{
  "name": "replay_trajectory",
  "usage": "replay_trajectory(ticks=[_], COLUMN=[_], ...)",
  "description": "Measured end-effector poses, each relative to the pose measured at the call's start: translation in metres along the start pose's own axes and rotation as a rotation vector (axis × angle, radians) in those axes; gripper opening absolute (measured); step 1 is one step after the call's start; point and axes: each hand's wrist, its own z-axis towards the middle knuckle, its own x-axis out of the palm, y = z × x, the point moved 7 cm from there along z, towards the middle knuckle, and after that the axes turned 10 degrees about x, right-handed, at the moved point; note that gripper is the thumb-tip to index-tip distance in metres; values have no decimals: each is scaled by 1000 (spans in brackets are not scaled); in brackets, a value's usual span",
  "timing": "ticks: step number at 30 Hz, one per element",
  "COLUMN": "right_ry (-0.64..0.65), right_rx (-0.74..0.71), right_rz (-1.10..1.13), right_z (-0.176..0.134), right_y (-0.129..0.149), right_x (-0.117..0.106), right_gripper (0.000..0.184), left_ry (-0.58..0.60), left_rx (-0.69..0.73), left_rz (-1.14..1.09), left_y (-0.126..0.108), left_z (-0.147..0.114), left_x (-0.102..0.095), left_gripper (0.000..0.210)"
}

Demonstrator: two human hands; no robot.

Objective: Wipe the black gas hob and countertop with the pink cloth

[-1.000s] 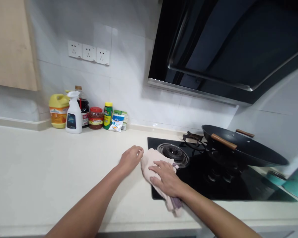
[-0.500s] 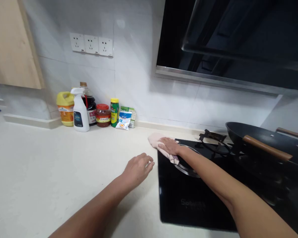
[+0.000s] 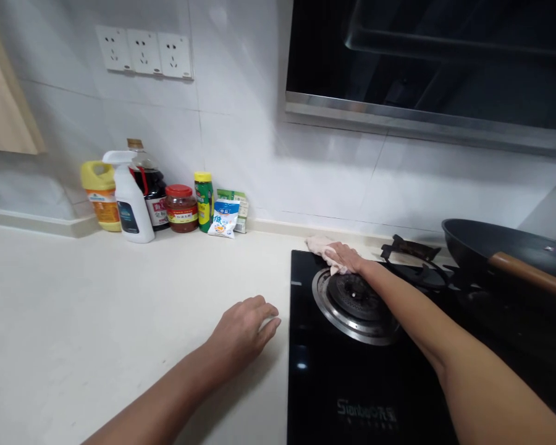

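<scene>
My right hand presses a pale pink cloth onto the back left part of the black glass gas stove. The cloth bunches under the palm and sticks out to the left, over the stove's back edge. Just in front of it lies the round burner with its metal ring, partly covered by my right forearm. Over the white countertop, left of the stove's edge, my left hand hovers with nothing in it, fingers loosely bent and thumb apart.
A wok with a wooden handle sits on the right burner, beside a loose black pan support. Along the wall stand a spray bottle, a red-lidded jar, other bottles and packets. The range hood overhangs the stove.
My right hand has slid the cloth right and back, off the burner, which now shows. My left hand stays beside the stove's left edge. The view has shifted slightly.
</scene>
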Motion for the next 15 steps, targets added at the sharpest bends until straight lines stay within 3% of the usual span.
replay_trajectory(ticks=[8,15], right_ry=[-48,-101], right_rx=[101,110], right_rz=[-34,-147], right_z=[-29,-83], right_y=[-42,-63], right_x=[-14,-30], right_gripper=[51,48], left_ry=[-23,-29], left_rx=[12,-10], left_rz=[-35,-58], left_y=[-7,-9], left_z=[-1,-2], left_x=[-7,-11], left_gripper=[33,33])
